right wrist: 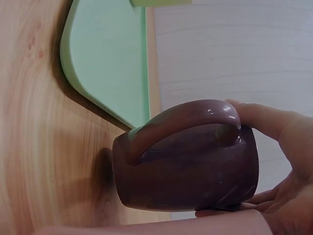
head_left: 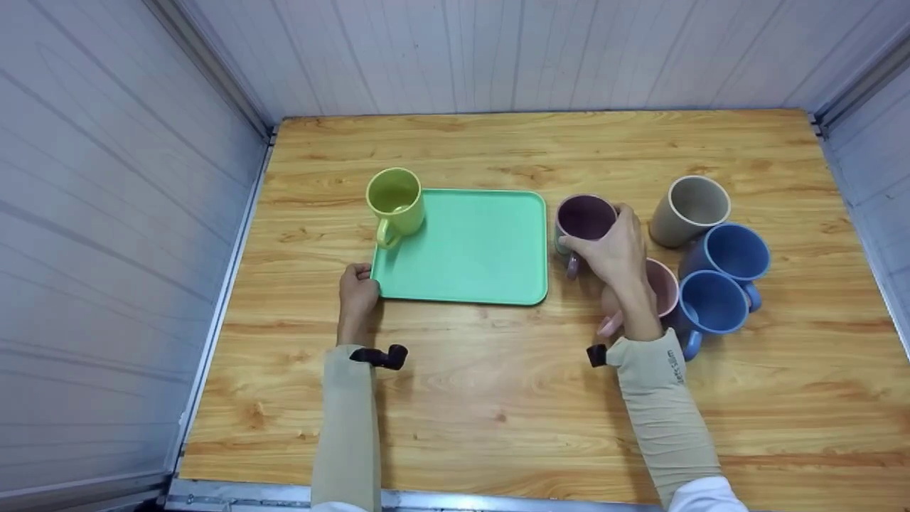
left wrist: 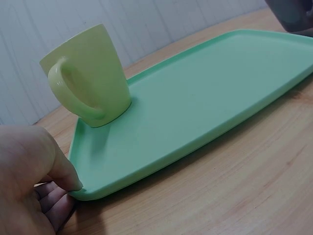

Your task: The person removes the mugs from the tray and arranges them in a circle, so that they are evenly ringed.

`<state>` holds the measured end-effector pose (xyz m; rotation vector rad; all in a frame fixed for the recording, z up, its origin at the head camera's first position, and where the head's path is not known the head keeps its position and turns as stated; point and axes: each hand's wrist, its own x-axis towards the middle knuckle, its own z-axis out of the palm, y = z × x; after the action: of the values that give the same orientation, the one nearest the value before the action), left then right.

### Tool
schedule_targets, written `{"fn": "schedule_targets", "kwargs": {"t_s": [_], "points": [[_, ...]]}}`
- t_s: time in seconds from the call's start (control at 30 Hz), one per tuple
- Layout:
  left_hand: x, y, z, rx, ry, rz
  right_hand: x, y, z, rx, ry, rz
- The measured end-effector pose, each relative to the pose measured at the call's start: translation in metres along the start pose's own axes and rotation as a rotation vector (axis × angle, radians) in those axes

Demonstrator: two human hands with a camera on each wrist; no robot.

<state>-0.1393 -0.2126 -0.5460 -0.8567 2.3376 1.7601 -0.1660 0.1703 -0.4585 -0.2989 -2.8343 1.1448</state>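
Note:
My left hand (head_left: 357, 295) pinches the front left corner of a green tray (head_left: 476, 249); in the left wrist view the thumb lies on the rim and the fingers curl beneath. A yellow-green mug (left wrist: 93, 78) stands upright on the tray's left side, its handle toward me. Just off the tray's right edge, my right hand (head_left: 617, 249) grips a dark purple mug (right wrist: 190, 171) near its rim, thumb on one side and fingers on the other. A shadow by its base suggests it is slightly above the table. Under my right wrist is a pink mug (head_left: 662, 284), partly hidden.
Right of my right hand, a grey-beige mug (head_left: 689, 210) and two blue mugs, one farther back (head_left: 736, 252) and one nearer (head_left: 713, 302), stand close together. Pale panel walls (head_left: 455, 57) border the wooden table (head_left: 483, 398) at the back and sides.

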Motion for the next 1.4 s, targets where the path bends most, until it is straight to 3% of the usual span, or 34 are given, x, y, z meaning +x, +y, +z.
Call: {"fn": "schedule_targets", "kwargs": {"t_s": [0.67, 0.97, 1.4], "points": [[0.001, 0.001, 0.002, 0.014, 0.008, 0.002, -0.001, 0.006, 0.0, -0.057, -0.039, 0.045], [0.001, 0.001, 0.001, 0.025, 0.002, -0.01, -0.005, 0.01, -0.01, -0.14, -0.092, 0.011], [0.001, 0.001, 0.001, 0.032, 0.021, -0.009, -0.011, 0.012, -0.013, -0.177, -0.081, 0.042]]}}
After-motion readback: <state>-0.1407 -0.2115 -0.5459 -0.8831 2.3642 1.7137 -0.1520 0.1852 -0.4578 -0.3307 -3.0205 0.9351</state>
